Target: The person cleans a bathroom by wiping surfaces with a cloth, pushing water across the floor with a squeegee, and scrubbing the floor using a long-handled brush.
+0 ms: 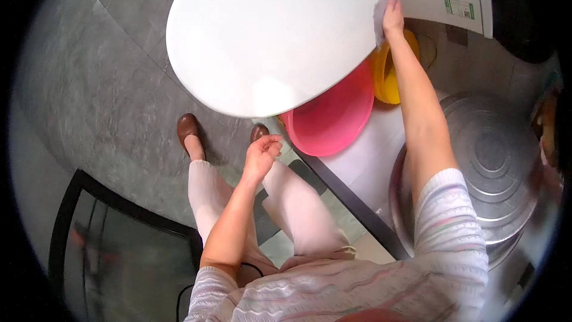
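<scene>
A large white panel with a rounded edge fills the upper middle of the head view. My right hand reaches up to its right edge, fingers closed on a crumpled grey cloth that lies against that edge. Below the panel's lower rim, my left hand hangs in the air above my legs. Its fingers are loosely bent and hold nothing.
Under the panel sit a pink basin and a yellow tub. At right stands a large round metal lid. A white appliance side with a label is at upper right, and a black-framed glass panel at lower left.
</scene>
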### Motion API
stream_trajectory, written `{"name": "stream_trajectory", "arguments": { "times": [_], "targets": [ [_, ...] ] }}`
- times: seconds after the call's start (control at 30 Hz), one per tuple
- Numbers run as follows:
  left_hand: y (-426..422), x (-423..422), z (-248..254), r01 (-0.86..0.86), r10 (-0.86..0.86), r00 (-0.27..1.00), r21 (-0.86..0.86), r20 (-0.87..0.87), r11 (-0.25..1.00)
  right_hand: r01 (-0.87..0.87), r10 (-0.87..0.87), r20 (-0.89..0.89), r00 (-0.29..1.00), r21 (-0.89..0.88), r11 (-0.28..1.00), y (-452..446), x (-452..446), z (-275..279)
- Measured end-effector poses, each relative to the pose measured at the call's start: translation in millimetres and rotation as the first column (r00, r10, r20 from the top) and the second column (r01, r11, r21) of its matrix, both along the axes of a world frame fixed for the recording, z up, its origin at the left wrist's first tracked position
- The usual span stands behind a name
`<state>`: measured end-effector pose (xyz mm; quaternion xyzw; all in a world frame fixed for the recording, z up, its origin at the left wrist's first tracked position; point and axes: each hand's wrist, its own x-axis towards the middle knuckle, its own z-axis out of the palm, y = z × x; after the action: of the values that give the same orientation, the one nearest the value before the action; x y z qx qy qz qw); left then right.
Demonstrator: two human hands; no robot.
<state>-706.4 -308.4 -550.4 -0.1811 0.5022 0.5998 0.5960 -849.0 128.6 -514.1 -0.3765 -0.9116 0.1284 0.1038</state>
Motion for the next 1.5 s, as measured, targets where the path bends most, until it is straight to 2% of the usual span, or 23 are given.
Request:
{"name": "stream_trajectory", "arguments": {
  "times": [0.07,0.2,0.4,0.5,0.53,0.57,0.6,0.63,0.67,0.7,0.73,0.83,0.87,0.9,0.97,1.0,1.03,1.17,1.2,1.3,1.37,1.43,1.5],
  "targets": [
    [-4.7,1.8,-5.5,-0.003,0.002,1.0,0.011,0.024,1.0,0.331,-0.321,0.1,0.942,-0.108,0.937,-17.9,-11.9,10.6],
    [-1.7,7.0,-10.1,0.004,-0.002,0.999,-0.033,0.047,0.999,0.49,-0.5,-0.14,0.854,-0.103,0.866,-93.2,3.1,15.3],
    [-24.9,29.7,-18.8,0.096,-0.087,0.993,-0.122,0.077,0.988,0.371,-0.486,-0.287,0.826,-0.374,0.85,-231.2,64.5,-20.7],
    [-42.6,32.5,2.2,0.063,-0.047,0.994,-0.16,0.099,0.985,0.445,-0.602,-0.08,0.795,-0.597,0.668,-323.7,62.3,11.6],
    [-46.4,28.0,15.6,0.061,-0.048,0.996,-0.166,0.081,0.984,0.435,-0.591,-0.241,0.77,-0.48,0.762,-345.4,69.9,-27.6],
    [-52.4,23.7,27.0,0.059,-0.049,0.997,-0.173,0.062,0.983,0.483,-0.663,-0.002,0.748,-0.684,0.547,-372.5,62.1,0.8],
    [-60.0,23.0,28.8,0.059,-0.059,0.998,-0.141,0.002,0.988,0.43,-0.714,0.05,0.698,-0.827,0.362,-399.7,61.6,-12.2],
    [-66.9,21.7,32.1,0.058,-0.071,0.994,-0.142,-0.086,0.988,0.217,-0.683,0.152,0.715,-0.976,0.01,-422.5,63.1,-28.2],
    [-74.3,14.7,40.0,0.11,-0.141,0.977,-0.185,-0.163,0.977,0.135,-0.622,0.179,0.762,-0.984,-0.118,-448.5,46.7,11.1],
    [-81.6,5.1,50.9,0.157,-0.212,0.949,-0.232,-0.236,0.96,0.038,-0.183,0.011,0.983,-0.989,0.142,-469.7,45.0,-38.1],
    [-91.6,2.1,66.4,0.067,-0.128,0.954,-0.224,-0.27,0.972,0.114,-0.06,0.104,0.993,-0.972,0.205,-471.7,22.9,25.1],
    [-131.4,-11.6,82.3,0.072,-0.107,0.98,-0.2,-0.169,0.977,-0.12,-0.153,-0.08,0.985,-0.954,-0.273,-465.9,13.6,93.5],
    [-143.9,-21.6,84.7,0.061,-0.088,0.985,-0.182,-0.148,0.981,-0.139,-0.032,-0.136,0.99,-0.976,-0.167,-456.8,18.9,86.5],
    [-156.3,-31.3,88.6,0.058,-0.077,0.989,-0.148,-0.125,0.987,-0.123,-0.036,-0.118,0.992,-0.967,-0.221,-440.0,29.2,124.3],
    [-149.9,-49.5,122.6,0.1,-0.147,0.962,-0.207,-0.229,0.973,-0.179,0.131,-0.161,0.978,-0.974,0.138,-402.4,76.8,143.3],
    [-150.0,-63.3,129.0,0.179,-0.209,0.946,-0.138,-0.248,0.974,-0.24,0.137,-0.215,0.967,-0.95,0.2,-385.7,106.3,156.6],
    [-137.8,-74.9,156.7,0.199,-0.258,0.905,-0.201,-0.339,0.959,-0.099,0.136,-0.062,0.989,-0.954,0.284,-369.6,134.0,180.3],
    [-47.1,-110.6,250.0,0.416,-0.41,0.641,-0.155,-0.649,0.896,-0.014,0.166,0.097,0.981,-0.824,0.566,-314.8,260.7,244.5],
    [-17.7,-114.7,299.4,0.521,-0.451,0.44,-0.188,-0.776,0.832,0.101,0.123,0.225,0.967,-0.777,0.621,-313.0,278.9,278.4],
    [56.3,-82.7,401.5,0.617,-0.181,0.261,0.019,-0.948,0.787,0.058,0.001,0.088,0.996,-0.662,0.747,-322.4,339.9,327.2],
    [90.2,-58.0,456.2,0.74,-0.071,0.156,0.068,-0.985,0.669,0.284,-0.091,0.283,0.955,-0.776,0.563,-332.6,354.0,342.1],
    [115.0,-11.3,531.5,0.856,0.105,-0.018,0.039,-0.994,0.515,0.073,-0.057,0.047,0.997,-0.699,0.711,-339.8,387.9,337.8],
    [142.7,43.2,585.9,0.94,0.232,-0.032,0.05,-0.972,0.338,0.124,-0.176,0.007,0.984,-0.736,0.666,-345.3,419.1,339.9]
  ]
}}
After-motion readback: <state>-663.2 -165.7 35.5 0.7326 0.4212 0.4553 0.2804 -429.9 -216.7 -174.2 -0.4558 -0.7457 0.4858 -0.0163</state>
